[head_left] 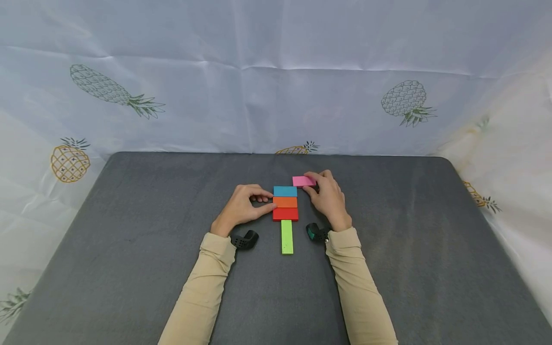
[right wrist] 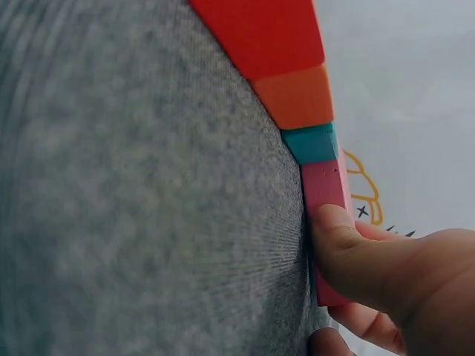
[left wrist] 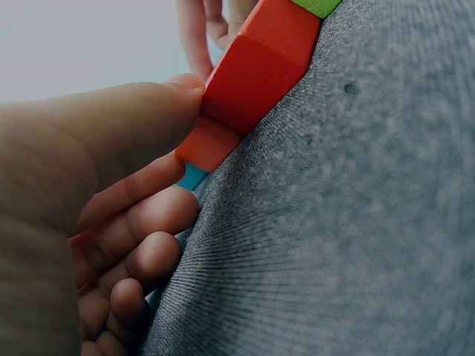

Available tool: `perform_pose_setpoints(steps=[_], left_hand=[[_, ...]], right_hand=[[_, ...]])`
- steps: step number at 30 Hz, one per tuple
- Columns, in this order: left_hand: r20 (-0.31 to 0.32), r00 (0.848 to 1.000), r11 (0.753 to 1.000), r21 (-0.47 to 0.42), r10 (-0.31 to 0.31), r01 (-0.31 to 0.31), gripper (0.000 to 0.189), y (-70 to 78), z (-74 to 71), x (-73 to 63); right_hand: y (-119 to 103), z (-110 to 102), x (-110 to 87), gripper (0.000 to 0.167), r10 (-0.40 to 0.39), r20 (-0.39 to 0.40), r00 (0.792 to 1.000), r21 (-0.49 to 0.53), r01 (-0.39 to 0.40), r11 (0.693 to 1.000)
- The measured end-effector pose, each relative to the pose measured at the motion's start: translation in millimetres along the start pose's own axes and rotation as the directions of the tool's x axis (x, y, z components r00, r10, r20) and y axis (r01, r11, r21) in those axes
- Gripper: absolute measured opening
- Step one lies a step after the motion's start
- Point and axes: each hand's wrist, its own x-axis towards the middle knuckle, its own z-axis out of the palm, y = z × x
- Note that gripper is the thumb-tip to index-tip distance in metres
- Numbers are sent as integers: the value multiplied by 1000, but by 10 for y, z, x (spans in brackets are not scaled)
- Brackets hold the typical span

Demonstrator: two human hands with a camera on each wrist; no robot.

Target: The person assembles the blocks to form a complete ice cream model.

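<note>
A blue block [head_left: 285, 191], an orange block [head_left: 285, 202] and a red block [head_left: 285, 214] lie side by side in a stack-like column. A green block [head_left: 287, 237] extends lengthwise from the middle of the red one toward the person. With thumb and index finger, the right hand [head_left: 328, 199] pinches a pink block [head_left: 303, 181] at the column's far end, offset to the right. In the right wrist view the thumb presses on the pink block's side [right wrist: 323, 185]. The left hand [head_left: 243, 205] rests at the column's left ends, its thumb tip touching the red block [left wrist: 256, 70] and other fingers loosely bent.
The blocks lie on a dark grey cloth-covered table [head_left: 142, 249]. A pale curtain [head_left: 258, 105] printed with pineapples hangs behind its far edge. Black straps [head_left: 246, 240] are on both wrists, close to the green block's sides.
</note>
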Motion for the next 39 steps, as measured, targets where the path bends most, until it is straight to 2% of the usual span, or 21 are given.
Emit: perform_pose_setpoints(steps=[14,19,22,27,39], left_hand=[[-2,1000,1000,-3,6,-6,20,10,0,3],[-4,1000,1000,-3,12,-12,19,4,1,3],[0,1000,1000,-2,5,-5,20,11,-3,2],[2,1000,1000,-1,4,-4,19,6,-2,-3],[-1,1000,1000,-8,8,-8,20,-5,-4,-3]], right_hand=[[-4,17,17,47,-18,51,999,-28,19,999],[72,-50,38,51,-69,82,994,35,67,997],[123,-79,47,47,-83,61,995,84,78,993],[148,-91,42,39,-49,14,999,119,47,992],[101,-53,36,35,-51,2,999,92,51,994]])
